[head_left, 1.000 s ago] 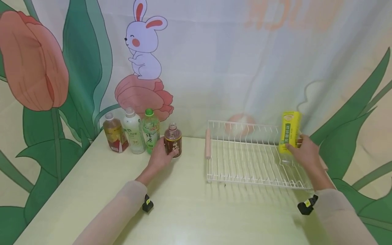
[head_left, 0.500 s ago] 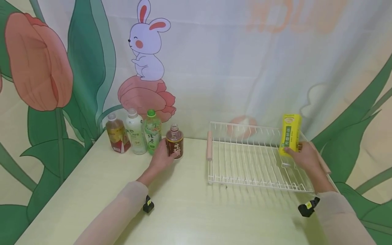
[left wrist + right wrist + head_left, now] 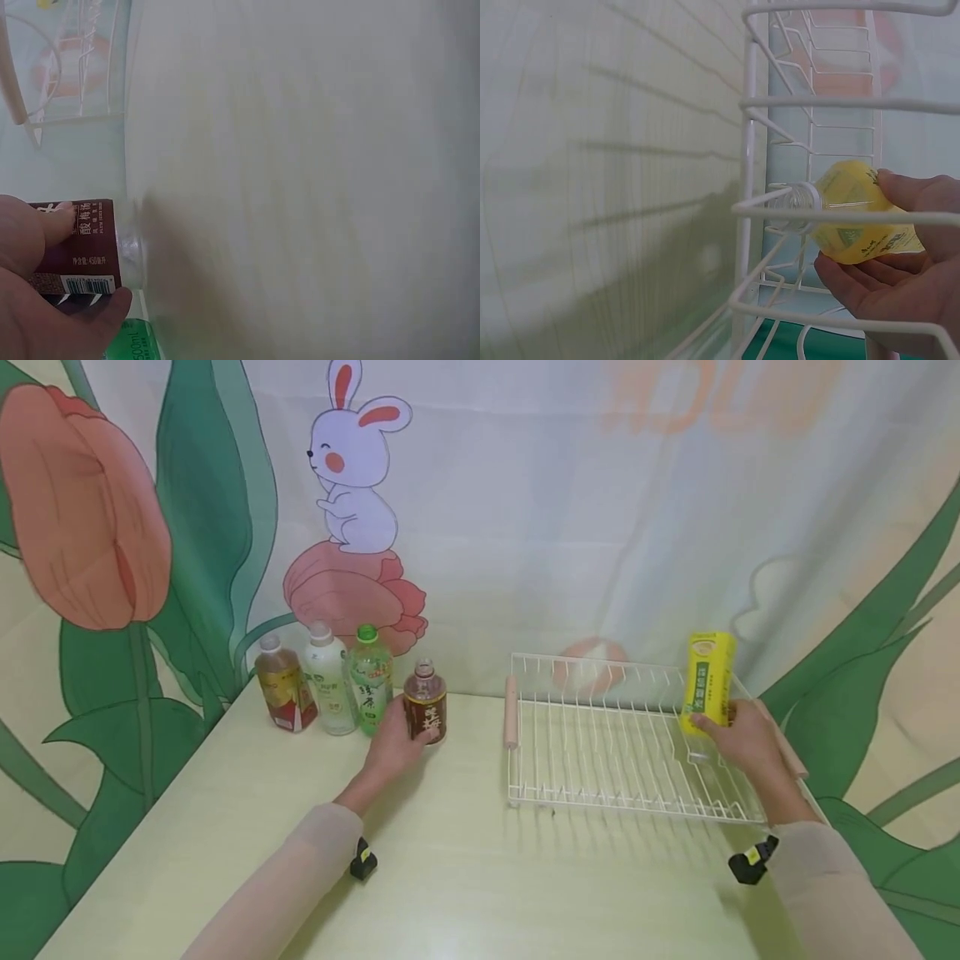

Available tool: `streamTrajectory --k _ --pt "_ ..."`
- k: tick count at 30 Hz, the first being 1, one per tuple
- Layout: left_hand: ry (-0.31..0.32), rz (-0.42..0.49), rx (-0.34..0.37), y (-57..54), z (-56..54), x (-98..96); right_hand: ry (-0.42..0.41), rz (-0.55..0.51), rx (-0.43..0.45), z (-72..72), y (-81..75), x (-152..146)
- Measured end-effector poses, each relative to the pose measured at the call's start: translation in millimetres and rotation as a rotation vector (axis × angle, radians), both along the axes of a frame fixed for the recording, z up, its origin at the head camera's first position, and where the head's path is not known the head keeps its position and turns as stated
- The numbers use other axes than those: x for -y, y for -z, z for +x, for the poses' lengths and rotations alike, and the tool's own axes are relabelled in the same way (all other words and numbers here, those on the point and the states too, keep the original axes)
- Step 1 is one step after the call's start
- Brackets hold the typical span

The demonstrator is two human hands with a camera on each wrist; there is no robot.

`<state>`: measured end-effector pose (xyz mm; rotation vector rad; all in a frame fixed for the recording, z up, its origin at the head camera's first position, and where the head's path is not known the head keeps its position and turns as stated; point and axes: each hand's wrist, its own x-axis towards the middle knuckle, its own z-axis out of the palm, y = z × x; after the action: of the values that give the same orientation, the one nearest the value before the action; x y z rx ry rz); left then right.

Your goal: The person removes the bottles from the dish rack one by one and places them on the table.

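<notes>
In the head view my left hand (image 3: 392, 739) grips a dark brown bottle (image 3: 425, 706) with an uncapped neck, standing upright on the table. Thumb and fingers wrap its label in the left wrist view, the bottle base (image 3: 130, 253) close to the tabletop. My right hand (image 3: 742, 739) holds a yellow-wrapped bottle (image 3: 707, 681) upside down at the right part of a white wire rack (image 3: 600, 806). From the right wrist, the bottle's clear neck (image 3: 795, 204) points down among the rack wires, with the thumb and fingers around the yellow label.
Left of the brown bottle stand a green bottle (image 3: 371, 681), a white-green bottle (image 3: 328, 681) and a red-gold labelled bottle (image 3: 285, 689). The rack has wooden handles, one on its left side (image 3: 511, 712). A printed curtain (image 3: 525, 527) hangs behind the table (image 3: 450, 877).
</notes>
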<state>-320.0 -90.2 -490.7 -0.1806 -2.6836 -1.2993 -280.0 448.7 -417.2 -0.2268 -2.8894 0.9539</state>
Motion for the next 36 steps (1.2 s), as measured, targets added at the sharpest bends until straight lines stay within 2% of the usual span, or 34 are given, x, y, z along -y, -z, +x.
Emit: streamTrajectory --k 4,12,16,21,26,30,33,36 --pt "-0.006 0.006 -0.021 2.1 -0.9 0.5 0.002 0.012 0.004 -2.3 0.1 -1.1" --pt "-0.010 0.003 0.015 3.9 -2.2 0.8 0.007 0.018 -0.012 0.5 -0.7 2.2" --pt "0.014 -0.014 0.016 -0.4 -2.3 1.3 0.012 0.019 -0.033 3.7 -3.1 5.0" --pt "0.038 -0.063 0.092 -11.9 5.2 3.2 0.016 -0.005 -0.089 5.6 -5.0 7.1" --pt "0.100 -0.150 0.169 -30.4 22.7 10.4 -0.003 -0.035 -0.172 9.2 -14.3 19.8" --pt "0.192 -0.209 0.205 -50.2 41.2 17.7 -0.031 -0.043 -0.233 13.7 -29.6 37.0" --pt "0.251 -0.234 0.224 -75.2 57.6 20.0 -0.050 -0.025 -0.265 19.2 -42.7 52.7" --pt "0.292 -0.263 0.162 -107.2 72.4 16.2 -0.095 0.013 -0.308 28.0 -56.7 71.0"
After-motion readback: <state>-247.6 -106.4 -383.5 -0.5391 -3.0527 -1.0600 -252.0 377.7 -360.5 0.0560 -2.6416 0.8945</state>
